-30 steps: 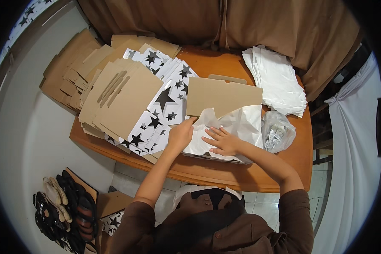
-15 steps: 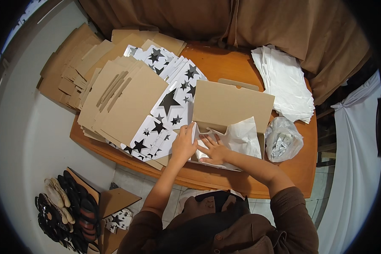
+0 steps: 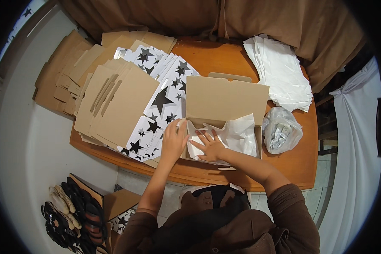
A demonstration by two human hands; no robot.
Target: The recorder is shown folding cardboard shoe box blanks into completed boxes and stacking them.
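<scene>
An open cardboard box stands on the table with its lid raised at the back. White tissue paper lines its inside, creased and sticking up at the right. My right hand lies with fingers spread on the tissue at the left part of the box. At the box's left wall is my left hand, its fingers close together and curved against the edge; whether they pinch the wall or the tissue is hidden from view.
Flat brown cardboard blanks and star-printed sheets are piled left on the wooden table. White paper sheets lie at the back right, above a clear plastic bag. Several sandals rest at lower left.
The tissue has been pressed down and spread along the left inside of the box. My right hand's fingers are spread wider, and the left hand has shifted slightly left. The whole view has shifted a little.
</scene>
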